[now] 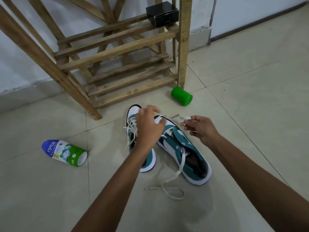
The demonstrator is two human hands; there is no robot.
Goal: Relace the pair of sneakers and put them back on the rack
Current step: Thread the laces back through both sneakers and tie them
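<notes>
- Sneakers: teal suede-like left sneaker [147,158] and right sneaker [189,153] side by side on tiled floor [250,114], before slatted wooden rack [117,64].
- Left hand [148,128]: fingers curled over the toes (grip unclear).
- Right hand [200,128]: pinches flat white lace [181,158].

The left hand [148,129] covers the middle of the left sneaker [147,158], hiding its eyelets and whatever its curled fingers hold. The lace [181,158] blurs near the right hand [199,129]. The rack [117,52] runs off the top edge. The bottle [64,152] carries unreadable small print.
</notes>
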